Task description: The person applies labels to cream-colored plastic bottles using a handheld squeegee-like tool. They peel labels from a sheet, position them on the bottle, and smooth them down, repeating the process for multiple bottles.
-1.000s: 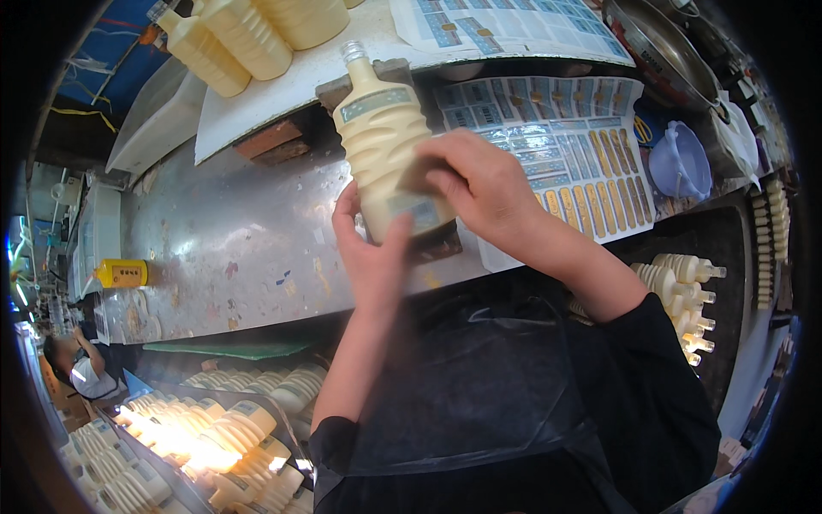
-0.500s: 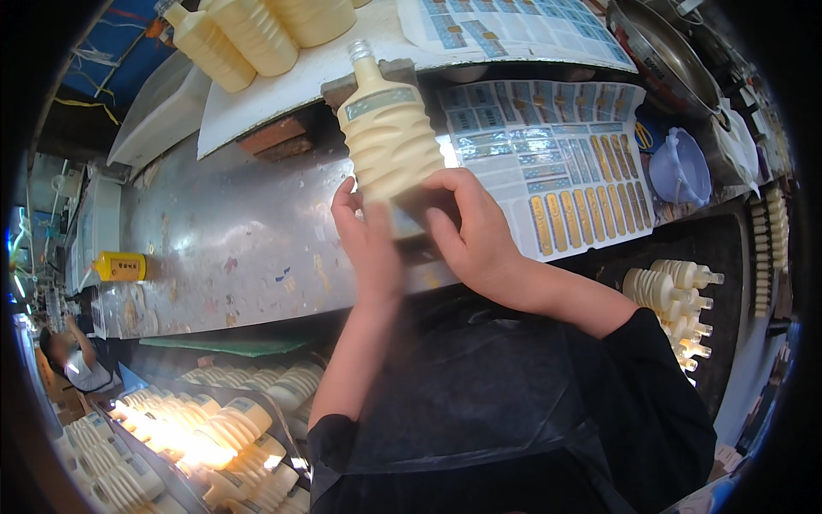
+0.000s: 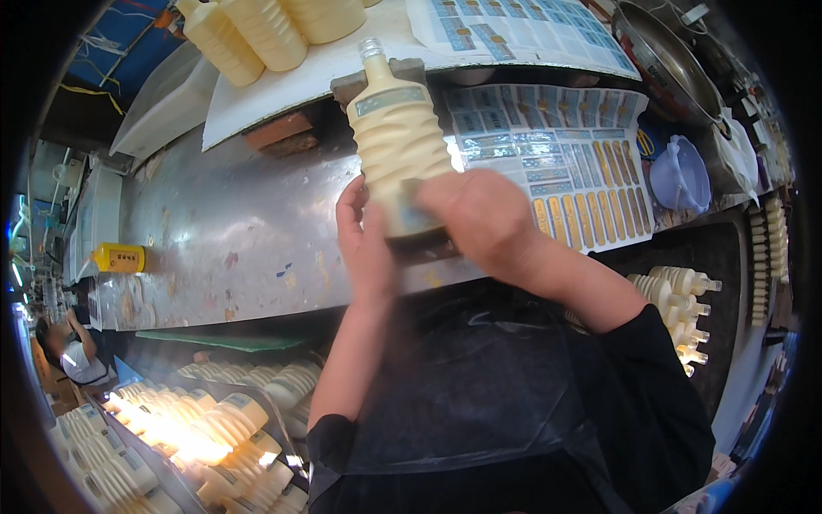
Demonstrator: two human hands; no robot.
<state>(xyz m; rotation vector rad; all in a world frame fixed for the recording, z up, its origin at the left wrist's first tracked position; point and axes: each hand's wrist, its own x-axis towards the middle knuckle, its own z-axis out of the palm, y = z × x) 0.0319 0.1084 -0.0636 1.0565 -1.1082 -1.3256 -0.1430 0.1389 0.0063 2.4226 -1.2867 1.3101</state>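
A cream bottle (image 3: 398, 133) with wavy ridges and a clear threaded neck lies tilted, its neck pointing away from me and resting by a dark block (image 3: 349, 88). Near its shoulder sits a grey-blue label (image 3: 390, 100). My left hand (image 3: 366, 248) grips the lower left side of the bottle near its base, fingers curled along the edge. Over the lower right front is my right hand (image 3: 488, 214), its fingers smeared by motion against the bottle. A grey-blue patch (image 3: 409, 195), seemingly a label, shows at those fingertips.
Sheets of blue and gold labels (image 3: 591, 184) lie to the right, beside a lavender bucket (image 3: 681, 174). More cream bottles (image 3: 257, 34) stand on a white board at the back. Trays of bottles flank me below. A yellow bottle (image 3: 120, 258) lies far left; a person (image 3: 77, 351) is beyond.
My right hand has shifted inward over the bottle's lower front and turned its back upward. The grey-blue patch now shows at its fingertips. My left hand stays at the bottle's lower left.
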